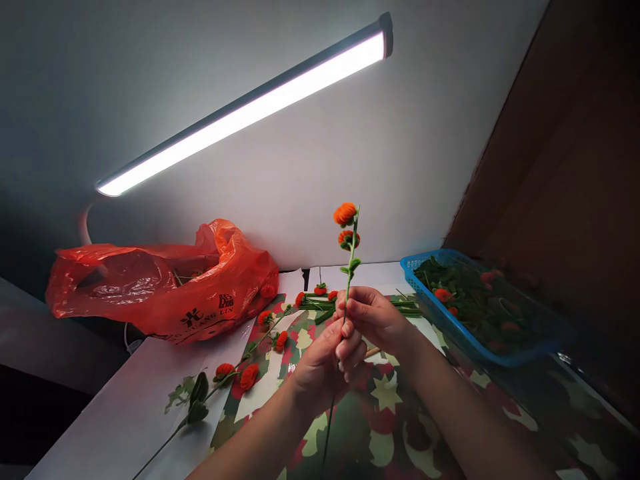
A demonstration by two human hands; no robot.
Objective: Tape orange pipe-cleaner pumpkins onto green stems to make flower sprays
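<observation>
Bare forearms (453, 400) are slanting inward from the near edge, one from between 7 and 8 o'clock and the other from between 4 and 5, with the hands serving as the dial's centre. Between these hands, an orange-flowered spray (349, 280) is standing nearly upright: two orange blossoms (345, 214) are sitting toward 12 o'clock, one above the other, and small green leaves (354, 264) are sprouting beneath them. The left hand (327, 352) is holding the stem low in a narrow grip, its fingers curling round it; the right hand (374, 315) is pinching the same stem just above, thumb against fingers.

Under the hands, a patterned mat (360, 410) is spreading out in green, red and cream. Just past them, green stems (407, 309) are lying flat, and more flower heads (320, 289) are resting between 10 and 11 o'clock. At 8 o'clock, another spray (249, 377) is lying partly on the mat, partly on a white surface (115, 393). At 3 o'clock, a blue basket (470, 347) is holding greenery and orange flowers, its far side fading into shadow. Between 9 and 10, a red plastic bag (165, 300) is slumping, dark lettering showing on its front. Farther out, toward 11 o'clock, a bar lamp (245, 115) is glowing before a pale wall (425, 147).
</observation>
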